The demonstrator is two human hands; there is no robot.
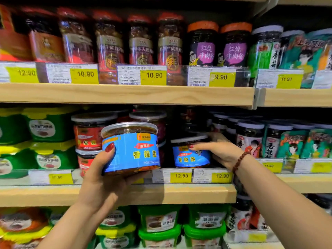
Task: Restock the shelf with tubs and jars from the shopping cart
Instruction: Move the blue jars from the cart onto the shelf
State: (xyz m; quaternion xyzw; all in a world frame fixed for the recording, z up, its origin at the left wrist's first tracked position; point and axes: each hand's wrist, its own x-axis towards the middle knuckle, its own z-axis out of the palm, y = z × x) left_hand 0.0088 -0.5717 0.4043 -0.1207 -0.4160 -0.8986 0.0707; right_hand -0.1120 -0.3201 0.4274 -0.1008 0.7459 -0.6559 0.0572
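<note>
My left hand (pixel 106 178) grips a blue-labelled tub (pixel 133 150) with a clear lid, holding it up in front of the middle shelf (pixel 197 193). A second blue-labelled tub (pixel 190 155) stands on that shelf to the right, set back from the edge. My right hand (pixel 221 151) holds this second tub from its right side, thumb across the front and fingers behind it. Red-labelled tubs (pixel 89 135) are stacked just left of the raised tub. The shopping cart is out of view.
Tall jars with red lids (pixel 140 40) line the top shelf. Green tubs (pixel 48 128) fill the middle shelf's left, dark jars (pixel 249 139) its right. More green tubs (pixel 159 220) sit on the bottom shelf. Yellow price tags (pixel 181 177) run along each shelf edge.
</note>
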